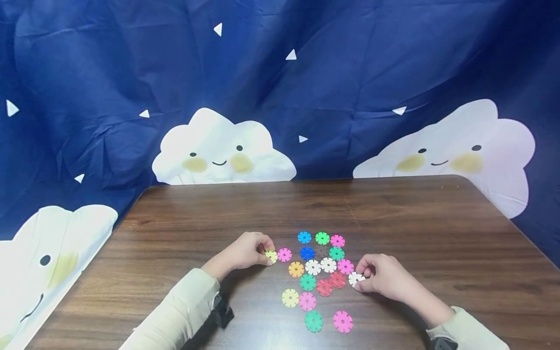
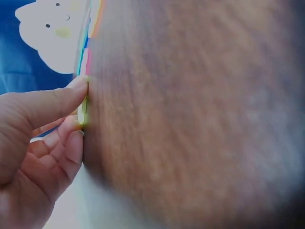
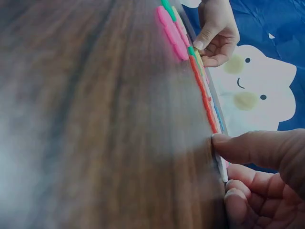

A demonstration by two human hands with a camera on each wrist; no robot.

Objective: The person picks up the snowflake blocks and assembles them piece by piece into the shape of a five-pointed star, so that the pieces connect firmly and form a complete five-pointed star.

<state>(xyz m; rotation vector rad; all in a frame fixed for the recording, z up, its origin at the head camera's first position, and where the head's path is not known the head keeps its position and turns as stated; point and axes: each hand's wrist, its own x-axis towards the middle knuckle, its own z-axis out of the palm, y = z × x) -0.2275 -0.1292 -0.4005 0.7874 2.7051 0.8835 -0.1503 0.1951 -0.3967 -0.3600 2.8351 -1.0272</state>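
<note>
My left hand [image 1: 248,250] pinches a yellow-green notched plastic disc [image 1: 272,257] between thumb and fingers, flat at tabletop level. A pink disc [image 1: 284,254] lies just right of it. On the other side, my right hand [image 1: 387,276] grips a white notched disc [image 1: 355,278] by its edges. Close by are a red disc [image 1: 337,279] and another pink disc [image 1: 345,266]. In the left wrist view, thumb and fingertips hold the yellow-green disc [image 2: 83,112] edge-on. The right wrist view shows the white disc [image 3: 221,168] between thumb and fingers.
Several more discs lie flat between the hands, among them a blue disc [image 1: 307,253], an orange disc [image 1: 296,269] and a green disc [image 1: 313,321]. They lie on a brown wooden table [image 1: 183,209]. Behind it hangs a dark blue cloth [image 1: 262,87] with clouds.
</note>
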